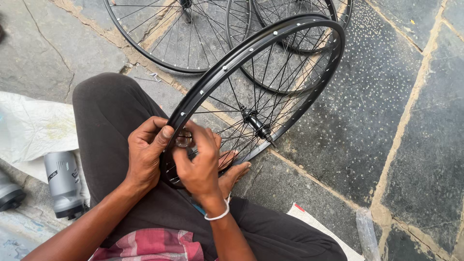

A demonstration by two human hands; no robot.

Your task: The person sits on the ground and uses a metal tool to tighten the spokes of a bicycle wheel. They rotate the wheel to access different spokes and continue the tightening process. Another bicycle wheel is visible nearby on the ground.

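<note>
The black bicycle wheel [270, 53] stands tilted across the middle of the frame, its lower rim resting against the seated person's lap and bare foot [235, 173], its hub [256, 123] just right of centre. The likeliest slip, as I judge it, is at the small round metal piece [183, 140] pinched at the rim in the centre-left of the frame: it is held only by fingertips, and if the grip loosens or the wheel rolls off the knee, the piece could drop onto the stone floor [401, 121] and roll into a joint between the slabs. The wheel itself is steadied by little more than the leg, so a shift of the knee could tip it toward the other wheels [193, 34] lying in the upper part of the frame. Fingers could also catch among the thin spokes close by. The left hand [147, 150] is curled, its thumb and forefinger closed on the small piece and the rim edge. The right hand [198, 162] is likewise bent, fingertips nearly closed and touching the same piece from below. A grey bottle [63, 183] lies at lower left, apart.
</note>
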